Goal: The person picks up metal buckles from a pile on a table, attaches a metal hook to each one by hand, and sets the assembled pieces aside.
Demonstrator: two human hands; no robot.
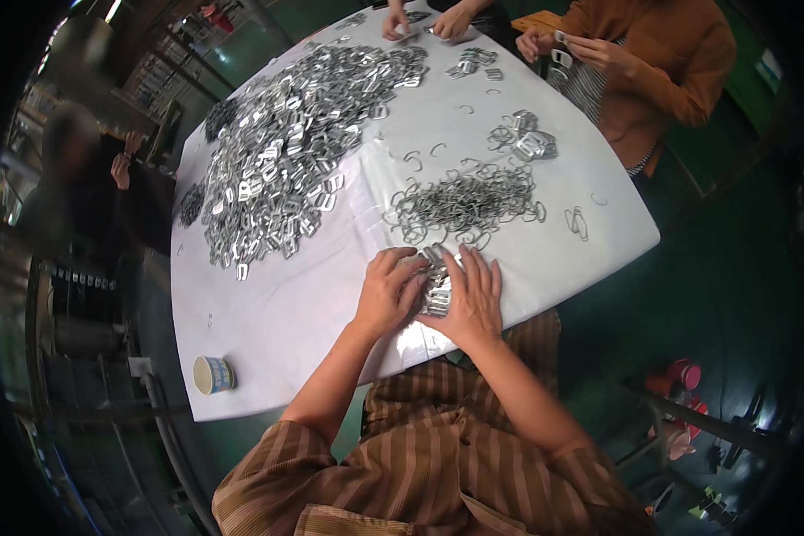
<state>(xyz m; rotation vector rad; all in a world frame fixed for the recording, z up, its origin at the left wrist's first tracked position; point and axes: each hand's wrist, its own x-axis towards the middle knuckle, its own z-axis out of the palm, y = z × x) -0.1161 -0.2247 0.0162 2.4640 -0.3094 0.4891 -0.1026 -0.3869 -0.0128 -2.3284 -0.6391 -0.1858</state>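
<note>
Close to the table's near edge, a small cluster of shiny metal buckles (437,291) lies between my two hands. My left hand (389,290) curls around its left side, fingers bent against the pieces. From the right, my right hand (473,295) cups the same cluster, its fingers pointing away from me and its thumb stretched along the near side. My palms and fingers partly hide the buckles. Just beyond my fingertips spreads a pile of thin bent wire rings (469,201). A large heap of flat metal buckles (281,152) covers the table's far left.
A paper cup (213,375) stands at the white table's (268,348) near left corner. Smaller buckle groups (531,138) and stray rings (577,223) lie to the right. Co-workers' hands (451,22) are at the far edge; a person in a brown jacket (679,62) handles buckles at the right.
</note>
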